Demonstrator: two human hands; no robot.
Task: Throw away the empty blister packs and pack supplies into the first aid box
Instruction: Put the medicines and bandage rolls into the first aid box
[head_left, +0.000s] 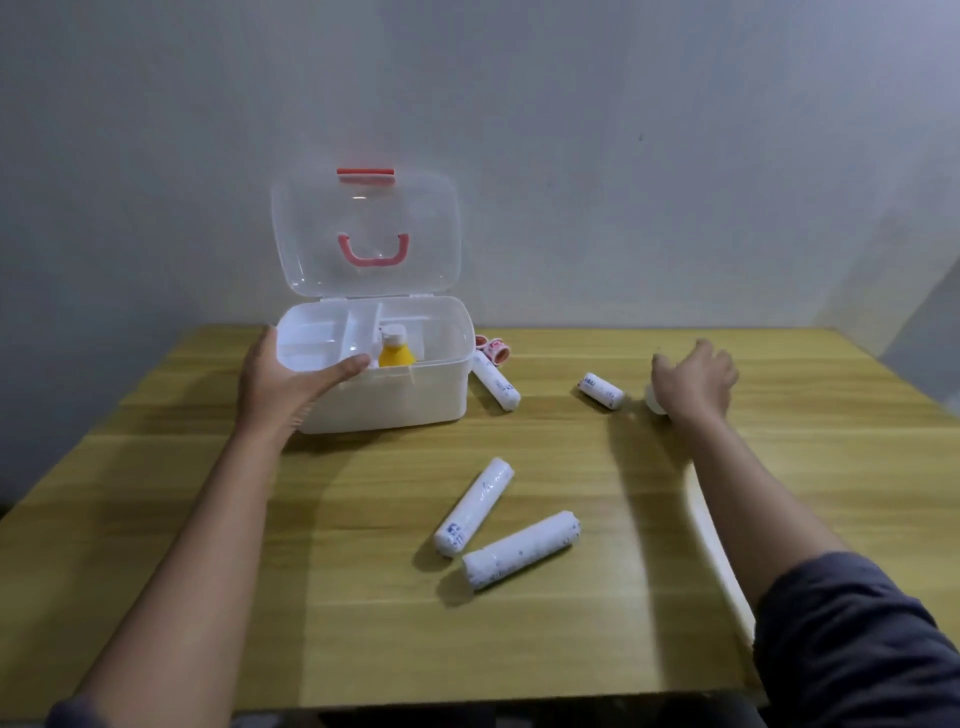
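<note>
Plain room, type unclear: home or basic office corner. Evidence: bare grey painted wall (571, 130), wood-laminate desk (363, 623) pushed against it, dim indoor lighting, no lab or workshop fixtures visible.

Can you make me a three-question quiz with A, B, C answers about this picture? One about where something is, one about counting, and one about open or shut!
1. Where is the yellow bottle?
A. Inside the first aid box
B. On the floor
C. In the right hand

2. How many white bandage rolls lie on the table outside the box?
A. One
B. Four
C. Seven

3. How is the lid of the box?
A. Shut and latched
B. Taken off and lying flat on the table
C. Open, standing upright

Answers:
1. A: the yellow bottle stands in the first aid box, which the left hand holds at its rim.
2. B: one roll beside the box, one near the right hand, and two near the front.
3. C: the clear lid stands up behind the box, its pink handle showing.
</note>
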